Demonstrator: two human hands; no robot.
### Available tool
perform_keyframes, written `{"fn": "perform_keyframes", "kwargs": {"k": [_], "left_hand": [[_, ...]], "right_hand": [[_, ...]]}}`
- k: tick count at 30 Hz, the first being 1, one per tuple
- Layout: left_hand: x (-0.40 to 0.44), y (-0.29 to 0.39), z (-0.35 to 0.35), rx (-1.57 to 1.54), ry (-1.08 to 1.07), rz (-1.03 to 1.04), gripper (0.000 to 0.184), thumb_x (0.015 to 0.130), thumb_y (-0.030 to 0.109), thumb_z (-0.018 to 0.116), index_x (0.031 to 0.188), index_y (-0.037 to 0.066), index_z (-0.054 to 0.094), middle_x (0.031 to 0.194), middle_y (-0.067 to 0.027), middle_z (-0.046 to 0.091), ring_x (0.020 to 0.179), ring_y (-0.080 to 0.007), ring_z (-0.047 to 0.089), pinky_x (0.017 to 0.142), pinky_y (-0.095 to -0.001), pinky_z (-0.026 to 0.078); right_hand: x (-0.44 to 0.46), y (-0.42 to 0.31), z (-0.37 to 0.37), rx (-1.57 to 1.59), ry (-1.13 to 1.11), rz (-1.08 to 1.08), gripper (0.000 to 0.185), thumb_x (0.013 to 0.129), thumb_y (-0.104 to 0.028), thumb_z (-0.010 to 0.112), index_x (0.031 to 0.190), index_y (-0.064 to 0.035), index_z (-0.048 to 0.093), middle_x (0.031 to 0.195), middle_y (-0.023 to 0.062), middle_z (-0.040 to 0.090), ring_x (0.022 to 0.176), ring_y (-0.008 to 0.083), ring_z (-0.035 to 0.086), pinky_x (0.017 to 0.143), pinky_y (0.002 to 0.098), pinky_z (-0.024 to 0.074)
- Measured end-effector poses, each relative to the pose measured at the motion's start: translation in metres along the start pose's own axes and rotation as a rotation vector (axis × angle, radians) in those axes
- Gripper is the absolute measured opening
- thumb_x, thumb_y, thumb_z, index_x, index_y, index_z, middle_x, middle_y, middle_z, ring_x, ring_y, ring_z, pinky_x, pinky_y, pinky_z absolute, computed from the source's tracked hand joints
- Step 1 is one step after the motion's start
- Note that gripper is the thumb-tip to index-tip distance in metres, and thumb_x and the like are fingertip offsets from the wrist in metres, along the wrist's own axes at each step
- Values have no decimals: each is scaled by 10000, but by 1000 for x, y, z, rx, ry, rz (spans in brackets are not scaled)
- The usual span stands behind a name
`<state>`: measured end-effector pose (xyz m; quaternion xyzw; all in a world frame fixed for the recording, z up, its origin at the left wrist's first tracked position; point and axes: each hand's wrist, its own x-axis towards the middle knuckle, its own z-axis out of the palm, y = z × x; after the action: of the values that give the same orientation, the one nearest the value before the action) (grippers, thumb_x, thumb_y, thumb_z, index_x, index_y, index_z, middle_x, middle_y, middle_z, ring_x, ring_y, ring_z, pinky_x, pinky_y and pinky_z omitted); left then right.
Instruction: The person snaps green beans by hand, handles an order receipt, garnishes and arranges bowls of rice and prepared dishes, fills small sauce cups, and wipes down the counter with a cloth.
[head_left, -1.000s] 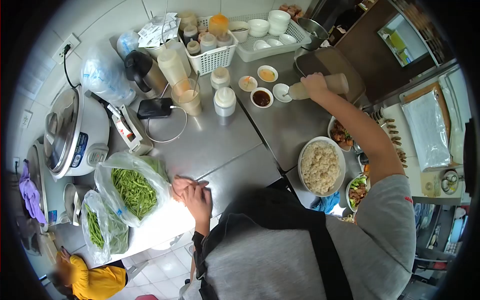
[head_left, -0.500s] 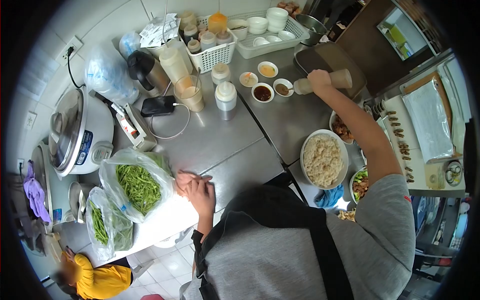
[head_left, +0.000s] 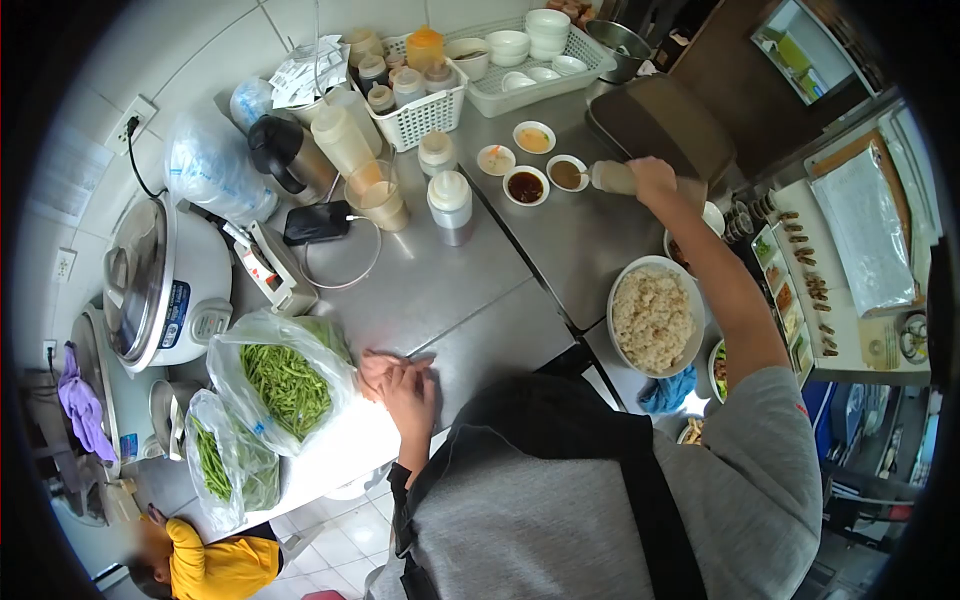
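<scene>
My right hand is wrapped round a squeeze bottle held on its side. The bottle's tip is at a small white dish of brown sauce. Beside that dish are one of dark sauce, one of yellow sauce and one of pale sauce. My left hand rests at the counter's edge on a pinkish piece that I cannot make out, its fingers bent. A clear bag of green vegetables lies just left of it.
A large bowl of rice stands right of centre. Squeeze bottles, a cup and a charging cable are on the counter. A rice cooker stands left. A person in yellow is at lower left.
The small dish, white inside at first, now holds brown sauce. My right hand has moved slightly right and down with the bottle. My left hand stays on the pinkish piece.
</scene>
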<state>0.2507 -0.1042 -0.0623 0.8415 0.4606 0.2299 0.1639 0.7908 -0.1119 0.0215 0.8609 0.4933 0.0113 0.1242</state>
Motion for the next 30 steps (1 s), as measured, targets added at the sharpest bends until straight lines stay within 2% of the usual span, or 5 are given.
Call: {"fn": "perform_keyframes", "kwargs": {"k": [5, 10, 16, 25, 30], "left_hand": [[6, 3, -19, -419, -52, -192, 223, 766, 7, 577, 973, 50, 650, 862, -125, 609, 799, -280, 589, 734, -354, 460], [33, 13, -24, -455, -120, -71, 248, 768, 0, 584, 994, 70, 658, 818, -98, 593, 782, -258, 594, 722, -340, 464], [72, 22, -49, -414, -173, -144, 216, 792, 21, 596, 974, 95, 686, 784, -63, 589, 679, -213, 557, 652, -294, 441], [44, -3, -27, -444, 61, -312, 194, 795, 17, 592, 930, 109, 695, 782, -49, 602, 713, -206, 550, 665, -304, 423], [80, 28, -30, -466, -237, -135, 194, 834, -38, 574, 989, 43, 657, 827, -75, 627, 728, -127, 580, 655, -225, 439]], "right_hand": [[5, 0, -8, 475, -68, 100, 762, 431, -226, 856, 1133, -114, 583, 1084, 141, 641, 1028, 306, 612, 882, 379, 493], [88, -74, -148, 1289, 450, -165, 729, 537, -254, 851, 1173, -65, 548, 1089, 78, 635, 989, 167, 599, 888, 313, 460], [232, -200, -272, 1101, 776, -231, 780, 509, -318, 871, 1150, -44, 521, 1051, 116, 659, 1005, 263, 627, 891, 363, 490], [315, -275, -201, 995, 327, -54, 1037, 533, -393, 850, 1361, 0, 365, 1341, 194, 464, 1226, 311, 478, 1029, 365, 395], [132, -225, -177, 1504, 446, -419, 265, 771, -252, 733, 920, -39, 682, 786, 36, 693, 772, 134, 657, 701, 285, 514]]}}
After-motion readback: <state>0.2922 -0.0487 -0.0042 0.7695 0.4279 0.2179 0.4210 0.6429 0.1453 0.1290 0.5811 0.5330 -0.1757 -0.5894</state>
